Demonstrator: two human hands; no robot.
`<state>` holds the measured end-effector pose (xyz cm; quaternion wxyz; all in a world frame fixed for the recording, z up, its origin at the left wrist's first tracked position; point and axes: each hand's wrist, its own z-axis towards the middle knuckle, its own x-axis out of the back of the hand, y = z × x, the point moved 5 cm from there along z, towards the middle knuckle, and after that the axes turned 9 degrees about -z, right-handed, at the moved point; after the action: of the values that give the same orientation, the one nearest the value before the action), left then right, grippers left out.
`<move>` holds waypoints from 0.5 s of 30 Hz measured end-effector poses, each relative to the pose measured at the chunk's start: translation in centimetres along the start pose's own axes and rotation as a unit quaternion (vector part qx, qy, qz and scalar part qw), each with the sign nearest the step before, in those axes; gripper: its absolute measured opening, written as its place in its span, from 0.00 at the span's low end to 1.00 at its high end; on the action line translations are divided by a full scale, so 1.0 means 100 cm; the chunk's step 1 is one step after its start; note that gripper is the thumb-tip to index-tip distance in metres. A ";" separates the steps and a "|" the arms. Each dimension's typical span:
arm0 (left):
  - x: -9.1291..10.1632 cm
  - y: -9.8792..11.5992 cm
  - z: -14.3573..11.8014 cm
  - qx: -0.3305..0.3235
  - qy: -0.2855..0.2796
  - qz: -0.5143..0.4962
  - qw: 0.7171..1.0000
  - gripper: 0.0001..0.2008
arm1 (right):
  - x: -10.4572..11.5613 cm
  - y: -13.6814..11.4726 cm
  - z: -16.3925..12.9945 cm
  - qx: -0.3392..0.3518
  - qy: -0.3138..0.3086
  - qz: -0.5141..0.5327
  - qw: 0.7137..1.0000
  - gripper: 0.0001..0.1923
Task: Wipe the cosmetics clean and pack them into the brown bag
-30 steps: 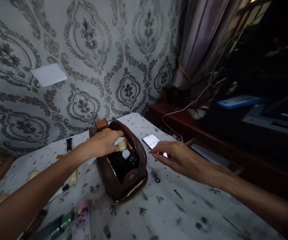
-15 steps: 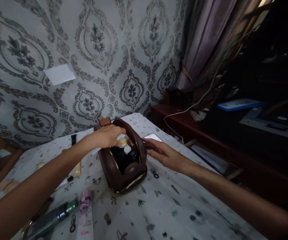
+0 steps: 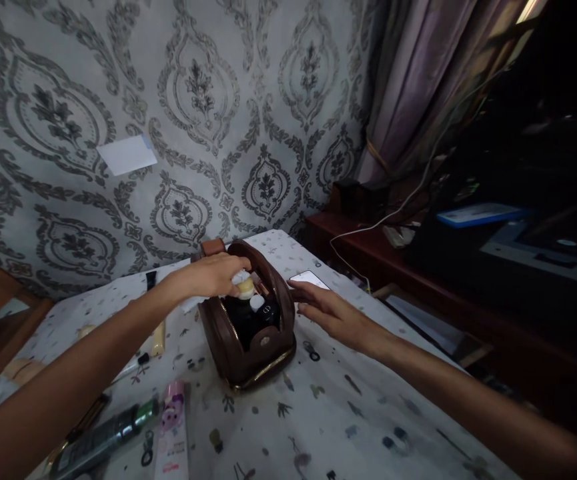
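Observation:
A brown zip-up toiletry bag (image 3: 223, 340) stands unzipped on the patterned cloth. My left hand (image 3: 215, 275) reaches over its left side, fingers closed on a small yellow-and-white item (image 3: 245, 287) at the opening; its exact kind is unclear. Below that item, a round white cap (image 3: 257, 303) and a black case with a small emblem (image 3: 268, 312) show inside the bag. My right hand (image 3: 331, 313) rests its fingertips against the bag's right side, fingers stretched and thumb apart. A white-screened phone (image 3: 309, 280) lies just behind these fingers.
On the left of the cloth lie a pink tube (image 3: 172, 427), a dark bottle with a green cap (image 3: 108, 437) and a yellow tube (image 3: 158, 339). A patterned wall stands behind. To the right is a reddish-brown desk (image 3: 353, 233) with a white cable (image 3: 378, 217).
The view has shifted slightly. My left hand stays at the bag opening with the yellow-and-white item, and my right hand keeps its place at the bag's side.

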<state>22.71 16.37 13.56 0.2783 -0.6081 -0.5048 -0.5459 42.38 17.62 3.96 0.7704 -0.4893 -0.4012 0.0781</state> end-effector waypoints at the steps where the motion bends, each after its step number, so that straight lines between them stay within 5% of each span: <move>1: 0.004 0.000 -0.002 -0.006 0.017 -0.016 1.000 0.26 | 0.001 0.002 -0.002 -0.001 0.001 0.006 1.000 0.27; 8: 0.040 0.007 -0.050 0.013 0.252 -0.134 0.958 0.16 | 0.011 0.006 -0.014 -0.025 0.043 0.020 0.999 0.29; 15: 0.002 -0.010 -0.102 0.042 0.306 -0.196 0.931 0.17 | 0.004 -0.012 -0.009 -0.057 0.072 0.009 0.996 0.32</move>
<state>17.89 7.63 16.07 0.3316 -0.2880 -0.5269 -0.7276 42.99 16.59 4.98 0.7674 -0.5404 -0.3442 0.0260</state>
